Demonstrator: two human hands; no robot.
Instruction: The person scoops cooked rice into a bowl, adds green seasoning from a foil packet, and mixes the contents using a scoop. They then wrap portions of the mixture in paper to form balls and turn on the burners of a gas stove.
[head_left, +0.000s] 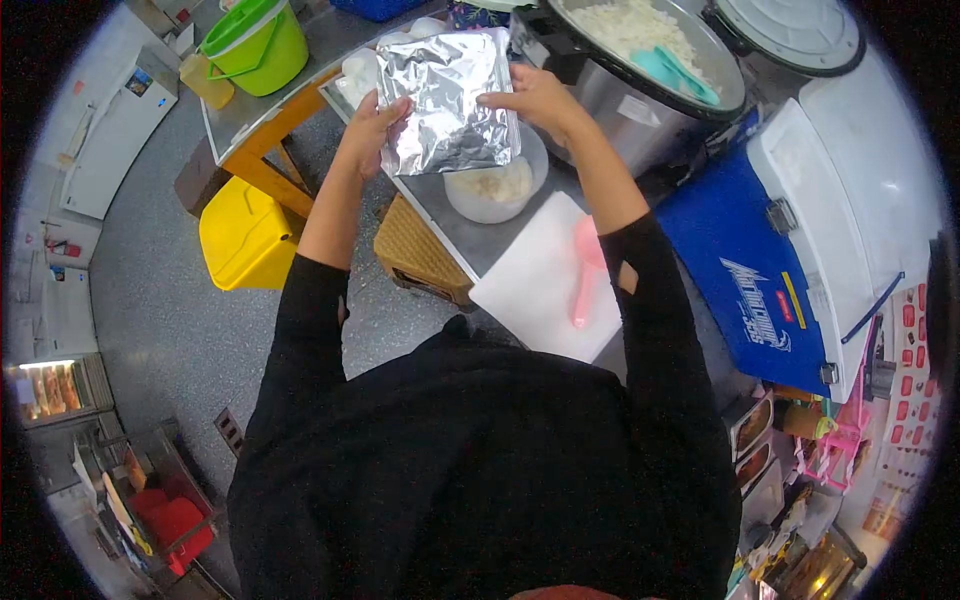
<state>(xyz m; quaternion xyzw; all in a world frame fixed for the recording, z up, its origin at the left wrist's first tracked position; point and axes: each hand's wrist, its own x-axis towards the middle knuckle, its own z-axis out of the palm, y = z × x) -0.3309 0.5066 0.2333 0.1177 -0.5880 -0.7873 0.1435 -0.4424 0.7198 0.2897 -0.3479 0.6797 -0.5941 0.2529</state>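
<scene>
A flat silver foil pouch (450, 97) is held up over the table edge between my two hands. My left hand (377, 127) pinches its left side, thumb on top. On the opposite side, my right hand (546, 101) grips the edge with the thumb across the foil. Partly hidden beneath the pouch is a white bowl (538, 161) containing cooked rice (499, 181). Nearer my body, a pink scoop (582, 289) lies on a stack of white paper (517, 289). A large pot-like rice cooker (600, 135) with rice and a turquoise utensil (675, 71) stands beyond my right hand.
A blue cooler box (720, 262) with a white lid stands at right, beside a lidded container (787, 30). Several white rounded items (360, 71) sit behind the pouch. Leftward are a green bucket (270, 52), a yellow bin (244, 236) and a brown stool (420, 244).
</scene>
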